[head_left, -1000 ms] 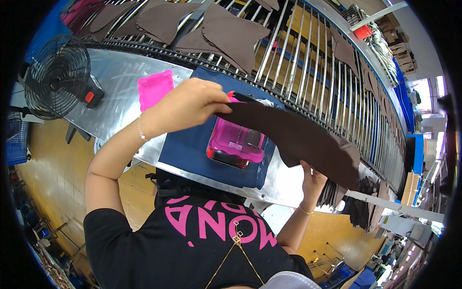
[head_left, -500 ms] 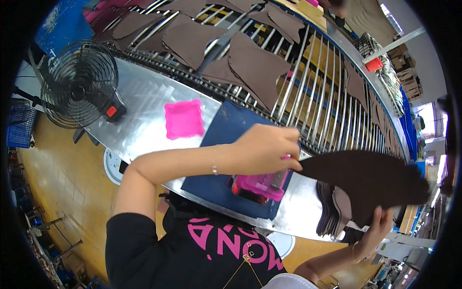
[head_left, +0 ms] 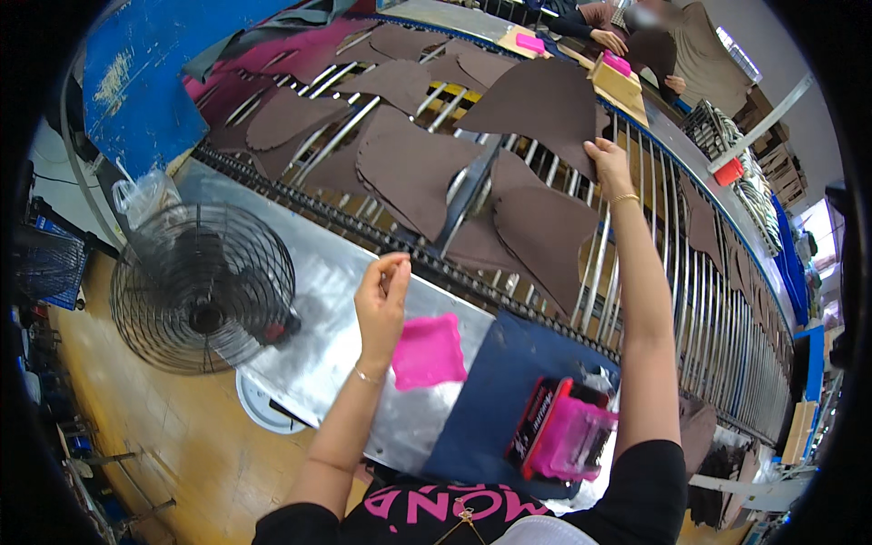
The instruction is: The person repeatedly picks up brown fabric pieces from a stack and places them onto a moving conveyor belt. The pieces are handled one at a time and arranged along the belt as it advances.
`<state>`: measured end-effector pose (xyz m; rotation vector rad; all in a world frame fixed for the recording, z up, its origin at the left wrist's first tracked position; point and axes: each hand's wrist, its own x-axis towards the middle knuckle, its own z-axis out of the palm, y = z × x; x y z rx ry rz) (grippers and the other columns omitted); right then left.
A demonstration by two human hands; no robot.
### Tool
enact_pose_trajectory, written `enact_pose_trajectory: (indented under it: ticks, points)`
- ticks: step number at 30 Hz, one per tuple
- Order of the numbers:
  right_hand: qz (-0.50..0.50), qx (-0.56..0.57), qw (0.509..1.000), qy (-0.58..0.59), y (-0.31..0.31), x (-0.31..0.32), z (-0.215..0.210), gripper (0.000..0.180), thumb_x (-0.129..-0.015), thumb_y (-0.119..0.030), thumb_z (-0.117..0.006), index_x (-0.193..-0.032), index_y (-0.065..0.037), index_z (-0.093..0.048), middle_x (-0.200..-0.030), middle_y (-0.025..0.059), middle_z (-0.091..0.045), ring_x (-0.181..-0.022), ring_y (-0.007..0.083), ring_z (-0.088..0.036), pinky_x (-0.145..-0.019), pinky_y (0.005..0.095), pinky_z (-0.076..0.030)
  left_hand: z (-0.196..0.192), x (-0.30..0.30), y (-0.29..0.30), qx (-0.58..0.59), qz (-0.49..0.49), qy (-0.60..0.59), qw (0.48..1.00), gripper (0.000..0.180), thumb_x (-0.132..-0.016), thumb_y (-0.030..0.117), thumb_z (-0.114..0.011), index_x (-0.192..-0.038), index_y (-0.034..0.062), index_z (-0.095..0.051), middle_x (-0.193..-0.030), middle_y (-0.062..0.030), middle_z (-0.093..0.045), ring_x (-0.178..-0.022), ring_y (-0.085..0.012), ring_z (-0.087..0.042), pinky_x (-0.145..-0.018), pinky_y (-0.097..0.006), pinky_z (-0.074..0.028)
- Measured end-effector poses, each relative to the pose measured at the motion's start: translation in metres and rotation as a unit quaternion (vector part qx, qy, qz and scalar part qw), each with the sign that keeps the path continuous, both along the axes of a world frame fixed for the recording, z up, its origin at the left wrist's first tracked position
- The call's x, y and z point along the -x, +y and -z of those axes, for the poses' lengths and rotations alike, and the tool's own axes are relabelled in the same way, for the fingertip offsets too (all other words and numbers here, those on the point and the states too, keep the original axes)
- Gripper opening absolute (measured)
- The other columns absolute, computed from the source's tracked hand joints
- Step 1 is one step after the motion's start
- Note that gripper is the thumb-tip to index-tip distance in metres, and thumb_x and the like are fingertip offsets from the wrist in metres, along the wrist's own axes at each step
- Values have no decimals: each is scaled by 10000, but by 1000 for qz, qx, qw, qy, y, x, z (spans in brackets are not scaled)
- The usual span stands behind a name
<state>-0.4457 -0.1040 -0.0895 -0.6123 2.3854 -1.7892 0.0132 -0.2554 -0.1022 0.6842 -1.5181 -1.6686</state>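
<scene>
On roller conveyor (head_left: 545, 227): brown leather pieces (head_left: 413, 168); fan (head_left: 204, 286), pink sponge (head_left: 429, 351) nearby.

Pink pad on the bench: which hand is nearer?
Left. The left hand hangs just above the pink pad, apart from it; the right hand is far up on a brown piece.

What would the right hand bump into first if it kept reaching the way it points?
The right hand already touches the big brown piece on the rollers. Pushing on, it would press into that piece first. Beyond it lie tan boards, though depth is hard to judge.
</scene>
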Motion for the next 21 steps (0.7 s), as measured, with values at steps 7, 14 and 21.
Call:
enact_pose_trajectory:
  ticks: [7, 14, 21]
  points:
    - [106, -162, 979, 59, -118, 38, 55, 362, -736, -231, -721, -1040, -37, -689, -999, 148, -689, -945, 252, -658, -859, 342, -479, 13, -6, 1, -31, 32, -31, 999, 108, -907, 88, -592, -988, 25, -627, -752, 47, -500, -620, -20, -401, -538, -186, -339]
    - [136, -328, 926, 129, -128, 50, 75, 252, -759, -189, -657, -989, -99, -705, -994, 146, -679, -984, 304, -636, -864, 388, -485, 22, -5, 3, 29, 57, -49, 997, 106, -890, 55, -596, -988, 27, -622, -732, 1, -500, -598, -58, -425, -529, -205, -358]
    - [140, -398, 902, 91, -100, 34, 72, 420, -785, -103, -558, -1197, -180, -581, -1220, 116, -590, -1173, 290, -526, -939, 435, -431, 17, -4, 4, 23, 65, -66, 995, 114, -907, 55, -576, -1007, 12, -609, -791, 14, -519, -663, -42, -444, -587, -186, -376]
